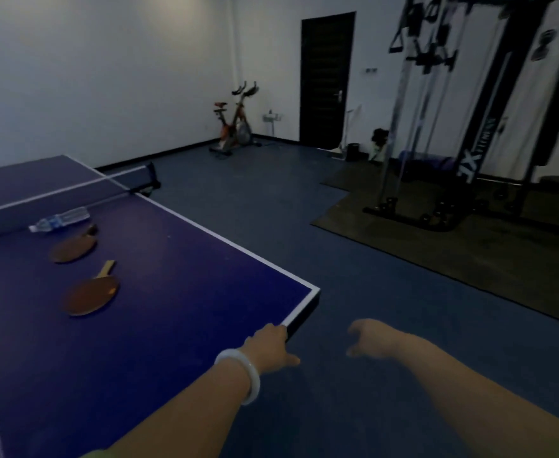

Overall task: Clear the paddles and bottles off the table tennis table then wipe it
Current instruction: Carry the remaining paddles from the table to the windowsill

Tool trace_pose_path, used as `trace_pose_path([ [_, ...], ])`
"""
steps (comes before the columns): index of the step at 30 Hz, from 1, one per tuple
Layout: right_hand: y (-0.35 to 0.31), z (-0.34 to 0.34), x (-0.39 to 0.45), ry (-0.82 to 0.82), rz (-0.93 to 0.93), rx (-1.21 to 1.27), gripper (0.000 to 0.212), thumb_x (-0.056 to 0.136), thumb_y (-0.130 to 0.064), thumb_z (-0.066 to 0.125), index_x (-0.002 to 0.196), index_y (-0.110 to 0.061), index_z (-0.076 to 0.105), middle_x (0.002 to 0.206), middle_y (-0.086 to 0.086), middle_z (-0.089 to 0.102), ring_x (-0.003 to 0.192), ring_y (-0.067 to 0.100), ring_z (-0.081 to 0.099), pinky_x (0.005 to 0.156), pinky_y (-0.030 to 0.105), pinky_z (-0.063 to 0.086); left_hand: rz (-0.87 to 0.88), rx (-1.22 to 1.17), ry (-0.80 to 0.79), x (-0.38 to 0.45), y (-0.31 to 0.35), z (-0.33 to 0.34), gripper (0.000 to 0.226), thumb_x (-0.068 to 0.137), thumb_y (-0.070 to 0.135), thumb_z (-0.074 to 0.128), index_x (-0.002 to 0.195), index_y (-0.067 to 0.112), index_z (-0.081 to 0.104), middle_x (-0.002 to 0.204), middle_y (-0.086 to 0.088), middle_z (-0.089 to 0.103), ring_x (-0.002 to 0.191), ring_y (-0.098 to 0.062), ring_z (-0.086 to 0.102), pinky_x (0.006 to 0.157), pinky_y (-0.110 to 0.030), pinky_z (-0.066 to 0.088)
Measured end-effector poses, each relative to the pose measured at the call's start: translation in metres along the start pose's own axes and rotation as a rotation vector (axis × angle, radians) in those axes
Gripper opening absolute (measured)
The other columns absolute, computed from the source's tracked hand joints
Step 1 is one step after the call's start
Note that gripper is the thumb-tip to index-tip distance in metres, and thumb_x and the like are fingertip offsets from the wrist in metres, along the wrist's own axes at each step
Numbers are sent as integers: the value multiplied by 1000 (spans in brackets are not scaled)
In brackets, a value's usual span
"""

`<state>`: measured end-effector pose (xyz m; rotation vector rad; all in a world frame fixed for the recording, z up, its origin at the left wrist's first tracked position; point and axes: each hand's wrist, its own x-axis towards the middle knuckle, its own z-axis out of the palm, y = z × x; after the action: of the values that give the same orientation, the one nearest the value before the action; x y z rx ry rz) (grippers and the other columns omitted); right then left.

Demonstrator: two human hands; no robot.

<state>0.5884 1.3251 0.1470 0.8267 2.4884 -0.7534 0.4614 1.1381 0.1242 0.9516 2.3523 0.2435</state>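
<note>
Here both hands (273, 347) (368, 337) hang loose; reddish-brown paddles (89, 295) and a clear bottle (60, 219) lie flat

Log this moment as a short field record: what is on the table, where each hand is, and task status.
table: blue table tennis table, net across it
bottle: plastic bottle lying on its side by the net
paddles: far paddle and near paddle, flat, apart
left hand: at the table's near edge by the corner, holds nothing
right hand: off the table, loosely curled, empty
status: nothing cleared yet
</note>
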Motion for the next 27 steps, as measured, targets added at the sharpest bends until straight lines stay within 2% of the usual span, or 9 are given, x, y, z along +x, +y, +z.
trace_pose_path([
  [3, -13, -36, 62, -9, -76, 16, 69, 92, -30, 66, 149, -12, 32, 152, 4, 36, 137, 20, 39, 108, 27, 36, -28, -19, 28, 60, -4, -31, 67, 90, 48, 63, 141, 12, 39, 139, -7, 43, 122, -24, 47, 105, -40, 41],
  [8, -17, -106, 149, -15, -122, 14, 65, 92, -31, 66, 146, -14, 36, 147, 4, 41, 131, 20, 43, 105, 28, 41, -38, -34, 28, 160, 18, -90, 65, 90, 45, 64, 140, 11, 40, 138, -7, 45, 122, -23, 48, 103, -36, 44],
  [12, 6, -163, 211, 5, -100, 15, 67, 92, -31, 67, 148, -13, 35, 148, 4, 39, 132, 21, 42, 105, 28, 41, -16, -23, 36, 243, 55, -123, 53, 90, 43, 66, 128, 12, 47, 127, -5, 51, 113, -22, 54, 97, -36, 48],
  [16, 43, -215, 278, 6, -86, 0, 66, 92, -29, 67, 148, -15, 35, 150, 3, 39, 134, 22, 41, 106, 30, 40, -25, 6, 20, 328, 94, -137, 61, 89, 47, 64, 136, 14, 43, 132, -5, 47, 116, -22, 51, 100, -38, 46],
  [22, 97, -297, 392, -19, -149, -66, 64, 93, -26, 66, 147, -15, 34, 149, 4, 38, 132, 22, 44, 103, 30, 44, -132, -49, 72, 447, 137, -156, 67, 89, 48, 64, 140, 14, 40, 138, -6, 42, 124, -25, 47, 106, -42, 40],
  [27, 112, -368, 480, -88, -225, -169, 68, 92, -28, 67, 148, -14, 32, 147, 5, 39, 125, 21, 49, 95, 27, 47, -310, -124, 136, 510, 150, -187, 65, 89, 46, 65, 139, 14, 40, 137, -6, 42, 122, -24, 48, 105, -41, 42],
])
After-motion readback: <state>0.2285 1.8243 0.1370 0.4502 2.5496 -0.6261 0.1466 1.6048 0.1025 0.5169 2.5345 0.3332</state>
